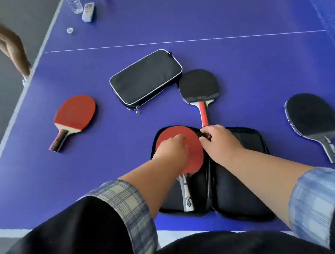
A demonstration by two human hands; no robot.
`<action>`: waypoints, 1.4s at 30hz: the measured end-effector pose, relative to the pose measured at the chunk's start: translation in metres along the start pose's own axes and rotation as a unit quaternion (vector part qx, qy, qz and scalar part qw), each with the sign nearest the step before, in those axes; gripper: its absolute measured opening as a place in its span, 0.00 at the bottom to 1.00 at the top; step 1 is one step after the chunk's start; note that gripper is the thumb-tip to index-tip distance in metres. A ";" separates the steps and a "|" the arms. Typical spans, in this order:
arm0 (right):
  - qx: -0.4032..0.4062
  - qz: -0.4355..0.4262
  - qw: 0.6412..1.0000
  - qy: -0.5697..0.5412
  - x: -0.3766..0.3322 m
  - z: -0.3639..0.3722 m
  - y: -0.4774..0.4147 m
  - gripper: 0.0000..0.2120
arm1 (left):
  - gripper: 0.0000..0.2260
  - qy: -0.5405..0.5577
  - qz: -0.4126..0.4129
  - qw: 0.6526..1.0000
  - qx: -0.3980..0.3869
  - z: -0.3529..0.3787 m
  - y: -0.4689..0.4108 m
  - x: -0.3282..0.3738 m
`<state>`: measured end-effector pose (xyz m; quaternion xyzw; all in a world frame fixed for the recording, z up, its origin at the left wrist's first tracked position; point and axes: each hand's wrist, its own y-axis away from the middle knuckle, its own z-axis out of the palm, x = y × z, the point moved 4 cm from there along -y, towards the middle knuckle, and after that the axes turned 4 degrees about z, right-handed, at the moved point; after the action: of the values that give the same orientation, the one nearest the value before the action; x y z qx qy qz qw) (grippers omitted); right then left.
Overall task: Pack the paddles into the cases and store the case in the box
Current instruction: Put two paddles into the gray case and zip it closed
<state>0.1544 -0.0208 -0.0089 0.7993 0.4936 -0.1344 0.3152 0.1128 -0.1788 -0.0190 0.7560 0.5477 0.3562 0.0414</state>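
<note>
An open black case (245, 181) lies flat in front of me on the blue table. In its left half rests a red-faced paddle (195, 156), handle toward me. My left hand (172, 148) presses down on the red face. My right hand (220, 140) pinches the dark zipper edge at the case's top middle. A second black case (145, 78), zipped, lies further back. Three loose paddles lie around: a red one (74, 118) at left, a black one (198, 88) behind the open case, and a black one (312, 119) at right.
A plastic bottle (73, 3), a white remote (88, 11) and a small cap (70, 30) sit at the table's (237, 61) far left corner. The net (330, 13) runs along the right. Another person's leg (10, 45) stands beside the left edge.
</note>
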 end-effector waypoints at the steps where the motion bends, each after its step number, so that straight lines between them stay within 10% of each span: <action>1: 0.011 0.021 0.999 -0.033 0.002 -0.008 -0.012 0.15 | 0.19 0.042 -0.003 0.999 0.024 -0.002 -0.011 0.008; 11: -0.089 0.230 0.916 -0.318 0.027 -0.010 -0.103 0.20 | 0.20 0.232 -0.142 0.962 0.038 0.007 -0.108 0.054; 15: -0.133 0.188 0.915 -0.332 0.025 -0.003 -0.111 0.07 | 0.09 0.248 -0.154 0.956 0.032 0.013 -0.115 0.060; 27: -0.196 0.128 0.851 -0.471 -0.002 -0.003 -0.035 0.16 | 0.08 0.502 -0.120 0.855 -0.055 -0.005 -0.040 0.035; 42: -0.028 0.252 0.886 -0.389 0.007 0.068 0.044 0.14 | 0.10 0.242 -0.110 0.956 -0.126 0.030 0.075 -0.078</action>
<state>0.2023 -0.0729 -0.0483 0.7712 0.1167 -0.3365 0.5277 0.1790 -0.2652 -0.0461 0.5707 0.5718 0.5879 0.0410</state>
